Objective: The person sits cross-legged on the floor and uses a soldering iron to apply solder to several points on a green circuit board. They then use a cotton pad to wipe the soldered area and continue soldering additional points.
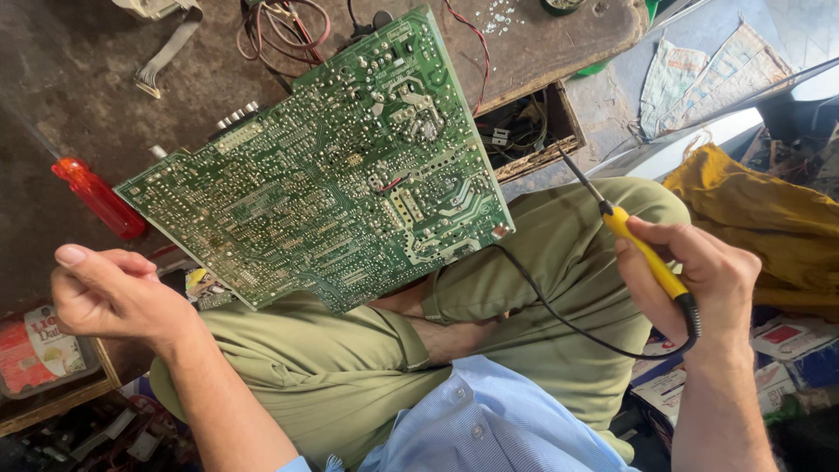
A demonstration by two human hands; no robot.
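We see a large green circuit board (328,170) with its solder side up, tilted across the person's lap and leaning against the edge of the dark, scuffed tabletop (105,96). Our right hand (699,275) closes its grip around the yellow handle of a soldering iron (642,249), fingers wrapped tight; the iron's thin metal tip points up and left and hangs just off the board's right edge, apart from it. A black cord runs from the back of the handle, loops under the hand and crosses the olive-green trouser leg (559,288) toward the board's lower corner. Our left hand (109,293) sits near the board's lower left edge with the fingers curled into a loose fist; we cannot tell whether it pinches anything, and it does not clearly touch the board. A screwdriver with a red handle (96,197) lies on the tabletop just left of the board. Behind the board a tangle of red and black wires (284,26) rests on the tabletop beside a grey ribbon cable (166,52). A mustard-yellow cloth (756,223) lies to the right, beyond the knee.
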